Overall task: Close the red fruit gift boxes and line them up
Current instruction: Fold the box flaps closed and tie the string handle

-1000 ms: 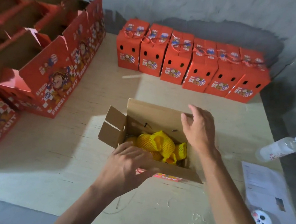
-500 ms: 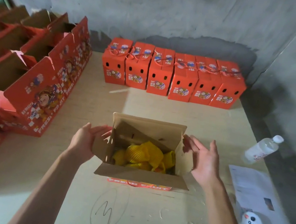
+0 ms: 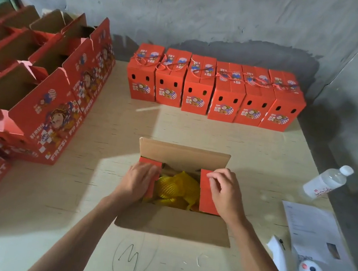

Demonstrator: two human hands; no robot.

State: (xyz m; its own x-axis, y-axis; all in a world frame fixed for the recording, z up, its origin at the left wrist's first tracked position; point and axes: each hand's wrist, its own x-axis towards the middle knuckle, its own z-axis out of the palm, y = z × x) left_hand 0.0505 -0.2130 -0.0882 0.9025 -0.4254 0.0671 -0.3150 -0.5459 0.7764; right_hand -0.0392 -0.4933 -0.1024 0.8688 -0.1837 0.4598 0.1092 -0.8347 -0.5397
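**Side Flaps Pressed Down Over the Fruit**

The left hand [image 3: 140,182] lay flat, fingers straight, pressing the left side flap [image 3: 151,178] down into the open box [image 3: 173,222] at the lower centre of the frame. The right hand [image 3: 225,193], fingers bent at the knuckles, pressed on the right side flap [image 3: 207,196]. Between the two red flaps showed yellow net-wrapped fruit [image 3: 176,189]. The long front and back flaps stood open, brown inside. The box sat on the pale worktop [image 3: 98,193]. Six closed red boxes [image 3: 215,89] stood touching in a row at the upper centre, against the wall. Unclosed red boxes [image 3: 39,94] crowded the upper left. At the right edge lay a plastic bottle [image 3: 325,182] and papers [image 3: 313,229].
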